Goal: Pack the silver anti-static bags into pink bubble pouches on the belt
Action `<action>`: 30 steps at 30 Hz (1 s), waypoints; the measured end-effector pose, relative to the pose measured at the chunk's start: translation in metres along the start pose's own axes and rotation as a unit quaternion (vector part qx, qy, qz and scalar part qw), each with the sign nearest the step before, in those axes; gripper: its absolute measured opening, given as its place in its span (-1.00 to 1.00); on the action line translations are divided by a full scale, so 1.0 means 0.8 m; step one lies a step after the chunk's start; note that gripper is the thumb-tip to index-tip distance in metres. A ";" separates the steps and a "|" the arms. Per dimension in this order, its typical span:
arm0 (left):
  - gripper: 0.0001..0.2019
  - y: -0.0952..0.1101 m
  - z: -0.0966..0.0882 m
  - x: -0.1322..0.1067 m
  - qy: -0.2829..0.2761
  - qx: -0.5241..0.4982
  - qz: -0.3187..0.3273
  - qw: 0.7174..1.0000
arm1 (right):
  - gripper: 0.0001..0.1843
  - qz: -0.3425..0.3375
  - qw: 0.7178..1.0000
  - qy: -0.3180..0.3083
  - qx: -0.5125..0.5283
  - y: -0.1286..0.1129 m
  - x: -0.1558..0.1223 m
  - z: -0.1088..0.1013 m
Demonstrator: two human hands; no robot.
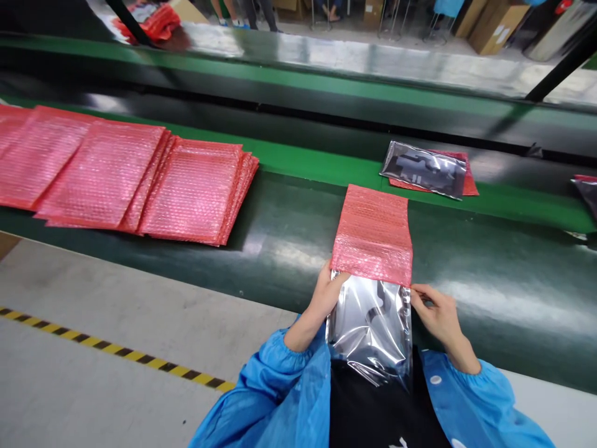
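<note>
A pink bubble-wrap pouch (373, 233) lies on the dark green belt (289, 242) in front of me. A shiny silver anti-static bag (370, 326) sticks halfway out of its near open end, toward my body. My left hand (326, 292) grips the left corner of the pouch's mouth, fingers curled over the edge. My right hand (436, 311) pinches the right corner of the mouth beside the silver bag. Both arms wear blue sleeves.
Overlapping stacks of pink bubble pouches (121, 174) lie on the belt at the left. Another silver bag on a pink pouch (426, 168) rests farther right on the green rail. A grey floor with a yellow-black stripe (116, 351) lies at lower left. Cardboard boxes (494, 25) stand beyond.
</note>
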State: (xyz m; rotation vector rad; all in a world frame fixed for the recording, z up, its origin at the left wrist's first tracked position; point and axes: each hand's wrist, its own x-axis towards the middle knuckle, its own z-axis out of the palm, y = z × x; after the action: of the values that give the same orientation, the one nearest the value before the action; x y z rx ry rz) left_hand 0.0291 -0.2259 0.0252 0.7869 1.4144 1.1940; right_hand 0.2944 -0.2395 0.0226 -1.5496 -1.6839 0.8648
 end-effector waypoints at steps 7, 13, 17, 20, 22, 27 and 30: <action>-0.77 0.009 -0.019 -0.010 -0.016 0.320 0.067 0.945 | -0.71 0.065 0.996 -0.006 0.064 0.003 -0.015 0.010; -0.77 0.022 -0.041 -0.008 -0.085 0.566 0.149 0.806 | -0.69 0.104 0.991 -0.024 0.077 0.003 -0.018 0.011; -0.75 0.026 -0.053 -0.013 -0.154 0.607 0.194 0.755 | -0.66 0.109 0.992 -0.026 0.065 0.004 -0.023 0.010; -0.73 0.032 -0.059 -0.022 -0.200 0.623 0.213 0.726 | -0.65 0.109 0.992 -0.039 0.049 0.004 -0.028 0.005; -0.72 0.035 -0.062 -0.028 -0.209 0.632 0.217 0.714 | -0.64 0.110 0.992 -0.058 0.038 0.005 -0.033 0.001; -0.72 0.037 -0.064 -0.032 -0.204 0.645 0.197 0.710 | -0.65 0.098 0.990 -0.093 0.038 0.011 -0.047 -0.004; -0.73 0.037 -0.062 -0.028 -0.186 0.653 0.167 0.715 | -0.58 0.145 0.984 -0.078 0.063 0.015 -0.047 0.000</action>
State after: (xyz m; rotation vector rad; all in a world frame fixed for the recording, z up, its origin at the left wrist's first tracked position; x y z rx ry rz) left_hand -0.0185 -0.2505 0.0564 2.1840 1.6738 -0.0050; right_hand 0.3029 -0.2764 0.0107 -1.6999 -1.4968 1.2480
